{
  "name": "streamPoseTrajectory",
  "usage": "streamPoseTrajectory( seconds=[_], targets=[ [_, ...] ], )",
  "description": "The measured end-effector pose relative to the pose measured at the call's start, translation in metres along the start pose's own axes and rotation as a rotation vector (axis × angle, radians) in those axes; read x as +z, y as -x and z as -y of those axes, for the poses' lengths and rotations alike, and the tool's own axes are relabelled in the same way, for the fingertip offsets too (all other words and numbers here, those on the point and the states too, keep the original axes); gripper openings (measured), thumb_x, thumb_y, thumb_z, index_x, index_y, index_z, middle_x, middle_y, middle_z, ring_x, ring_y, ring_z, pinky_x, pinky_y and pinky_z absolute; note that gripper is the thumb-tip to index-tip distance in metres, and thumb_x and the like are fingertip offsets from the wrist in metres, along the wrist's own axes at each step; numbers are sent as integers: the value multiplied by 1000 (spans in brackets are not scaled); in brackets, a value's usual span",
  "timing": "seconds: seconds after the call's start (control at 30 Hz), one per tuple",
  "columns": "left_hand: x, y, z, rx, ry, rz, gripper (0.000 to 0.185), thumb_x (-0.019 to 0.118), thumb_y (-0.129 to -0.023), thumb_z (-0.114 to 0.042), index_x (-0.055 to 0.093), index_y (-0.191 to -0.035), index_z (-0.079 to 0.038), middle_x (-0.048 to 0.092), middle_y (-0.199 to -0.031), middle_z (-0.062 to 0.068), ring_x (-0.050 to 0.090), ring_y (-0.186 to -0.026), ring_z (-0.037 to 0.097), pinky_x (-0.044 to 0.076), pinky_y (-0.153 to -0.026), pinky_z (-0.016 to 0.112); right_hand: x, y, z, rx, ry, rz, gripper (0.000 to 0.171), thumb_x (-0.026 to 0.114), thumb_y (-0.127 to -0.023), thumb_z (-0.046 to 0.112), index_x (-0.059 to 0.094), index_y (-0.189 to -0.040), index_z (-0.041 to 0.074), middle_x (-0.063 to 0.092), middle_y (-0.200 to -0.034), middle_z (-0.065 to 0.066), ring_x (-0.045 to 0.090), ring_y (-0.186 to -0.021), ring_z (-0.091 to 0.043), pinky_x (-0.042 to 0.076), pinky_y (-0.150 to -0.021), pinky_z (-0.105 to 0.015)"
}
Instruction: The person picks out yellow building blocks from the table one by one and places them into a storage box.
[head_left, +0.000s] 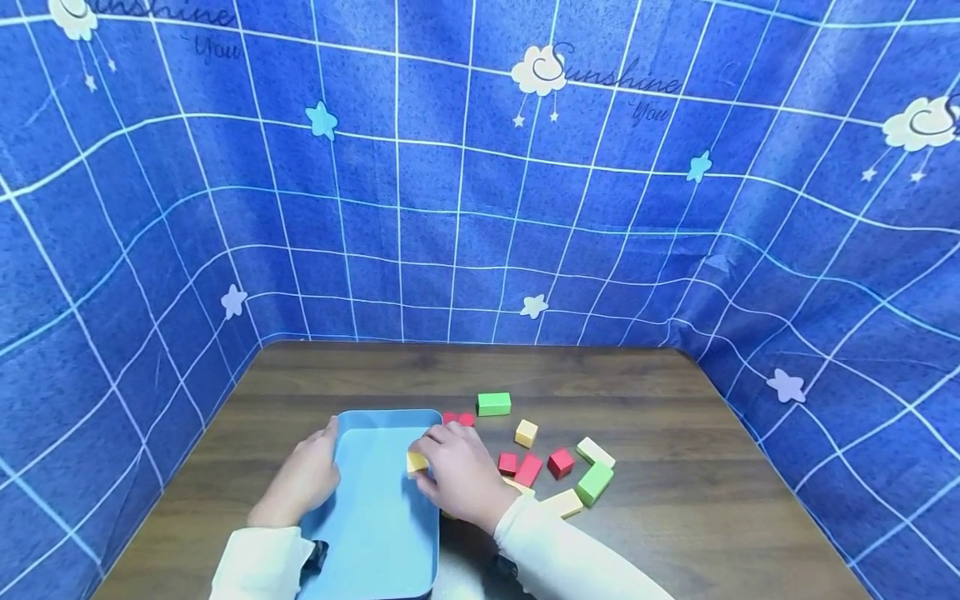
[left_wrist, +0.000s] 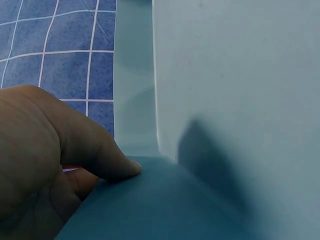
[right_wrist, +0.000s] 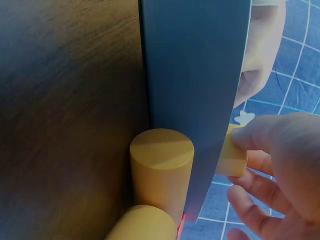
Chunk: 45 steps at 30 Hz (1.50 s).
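A blue rectangular tray [head_left: 367, 521] lies on the table with its bottom bare where it shows. My left hand [head_left: 303, 479] grips the tray's left side, the thumb [left_wrist: 117, 162] pressed on the inner wall and the other fingers outside. My right hand [head_left: 465, 479] pinches a small yellow block [head_left: 416, 463] just over the tray's right rim. In the right wrist view the same yellow block [right_wrist: 232, 159] shows between thumb and fingers, beyond the tray wall [right_wrist: 197, 65]. Outside that wall an upright yellow cylinder [right_wrist: 161, 170] stands close, with another yellow rounded block [right_wrist: 145, 225] beside it.
Right of the tray, loose blocks lie on the wooden table [head_left: 660, 408]: a far green block [head_left: 493, 405], a yellow cube [head_left: 526, 432], several red blocks [head_left: 560, 463], a nearer green block [head_left: 595, 483] and pale yellow ones [head_left: 562, 503]. A blue patterned cloth [head_left: 420, 192] surrounds the table.
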<state>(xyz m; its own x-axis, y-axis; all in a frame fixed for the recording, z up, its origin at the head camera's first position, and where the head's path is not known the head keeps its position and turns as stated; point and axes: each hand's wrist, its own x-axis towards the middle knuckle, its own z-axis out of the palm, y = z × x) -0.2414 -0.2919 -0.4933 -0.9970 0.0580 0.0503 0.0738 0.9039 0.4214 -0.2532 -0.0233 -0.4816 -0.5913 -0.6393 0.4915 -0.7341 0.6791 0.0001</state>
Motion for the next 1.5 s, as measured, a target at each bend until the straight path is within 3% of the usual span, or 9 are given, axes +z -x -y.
streamPoseTrajectory(
  seconds=[0.63,1.3,1.5],
  targets=[
    [2,-2,2,-26,14,19,70,48,-93,2,22,-157,15,39,-155,38,40,-142,56,37,-114,68,9,0,7,31,3,82,28,78,-87,40,76,-111,25,71,-106,9,60,-93,-12,45,-73,-28],
    [0,0,0,-41,56,45,71,46,-94,4,18,-159,13,33,-160,36,34,-146,55,34,-116,69,25,6,6,10,5,17,24,81,-81,37,76,-101,26,73,-100,13,57,-91,-13,45,-75,-29],
    [0,1,-1,-48,58,50,71,45,-94,3,18,-159,12,33,-160,36,34,-147,54,34,-116,68,25,6,6,25,-6,37,24,81,-81,37,76,-102,26,73,-100,13,57,-93,-13,45,-76,-30]
  ],
)
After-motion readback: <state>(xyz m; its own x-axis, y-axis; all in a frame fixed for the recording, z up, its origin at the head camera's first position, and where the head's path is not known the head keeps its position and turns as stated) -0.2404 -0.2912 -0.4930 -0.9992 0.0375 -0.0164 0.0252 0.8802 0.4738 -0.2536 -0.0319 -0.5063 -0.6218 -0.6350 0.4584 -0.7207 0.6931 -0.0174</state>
